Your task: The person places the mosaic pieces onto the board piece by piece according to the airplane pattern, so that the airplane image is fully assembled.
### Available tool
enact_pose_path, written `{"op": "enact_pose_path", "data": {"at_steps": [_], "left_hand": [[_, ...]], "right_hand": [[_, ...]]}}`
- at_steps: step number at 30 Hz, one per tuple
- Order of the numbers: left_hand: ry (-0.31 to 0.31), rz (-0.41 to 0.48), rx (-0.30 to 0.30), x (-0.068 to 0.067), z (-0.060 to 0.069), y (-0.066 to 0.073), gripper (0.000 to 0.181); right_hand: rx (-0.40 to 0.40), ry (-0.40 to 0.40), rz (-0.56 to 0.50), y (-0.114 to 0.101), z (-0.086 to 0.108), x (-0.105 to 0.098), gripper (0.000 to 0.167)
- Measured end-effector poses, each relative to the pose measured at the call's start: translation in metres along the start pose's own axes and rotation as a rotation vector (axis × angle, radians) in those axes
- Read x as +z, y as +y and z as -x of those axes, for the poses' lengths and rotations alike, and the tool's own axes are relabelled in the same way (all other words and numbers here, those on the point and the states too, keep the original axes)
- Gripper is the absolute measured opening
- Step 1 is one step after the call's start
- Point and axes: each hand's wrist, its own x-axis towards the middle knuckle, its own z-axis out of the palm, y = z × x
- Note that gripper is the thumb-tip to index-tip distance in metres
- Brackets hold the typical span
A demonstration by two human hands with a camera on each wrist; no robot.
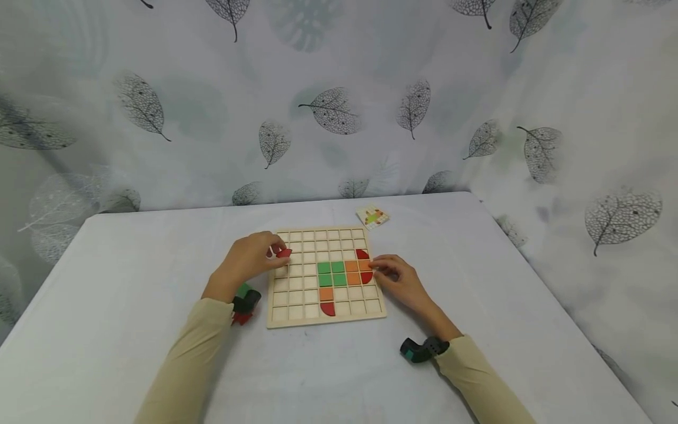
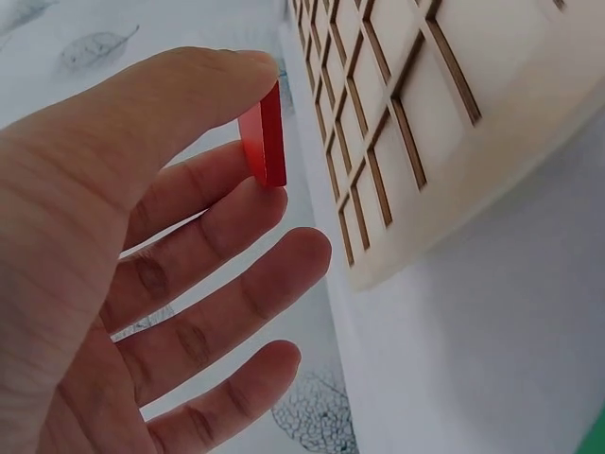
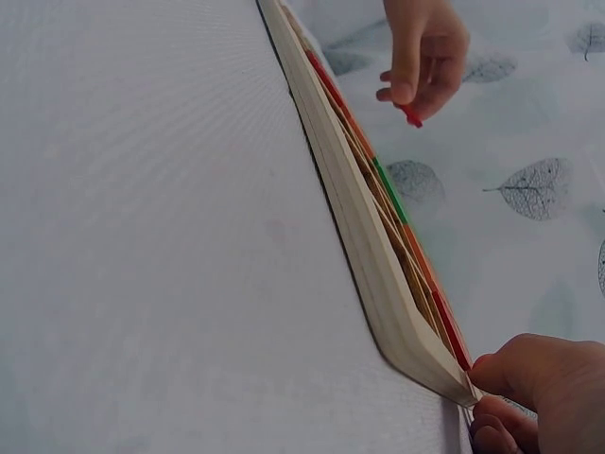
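The left hand pinches a red piece between thumb and fingers above the left side of a wooden grid board. In the left wrist view the red piece is held on edge, the other fingers spread. At the board's right edge, the right hand rests with thumb and fingers on the rim; the right wrist view shows its thumb and fingers gripping the board's corner. Green squares, orange squares and red rounded pieces lie in the grid.
A small patterned card lies behind the board. Red pieces and a green piece are on the white table beside the left wrist, partly hidden by its strap. Leaf-patterned cloth stands behind.
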Motion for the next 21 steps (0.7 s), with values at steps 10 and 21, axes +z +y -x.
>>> {"op": "enact_pose_path", "data": {"at_steps": [10,21], "left_hand": [[-0.02,0.074,0.006,0.006,-0.014,0.01,0.026],[-0.046,0.095,0.061,0.018,-0.034,0.017,0.025]], "right_hand": [[0.006,0.0,0.0,-0.001,0.0,0.0,0.025],[0.001,0.001,-0.023,0.0,-0.001,0.0,0.025]]}}
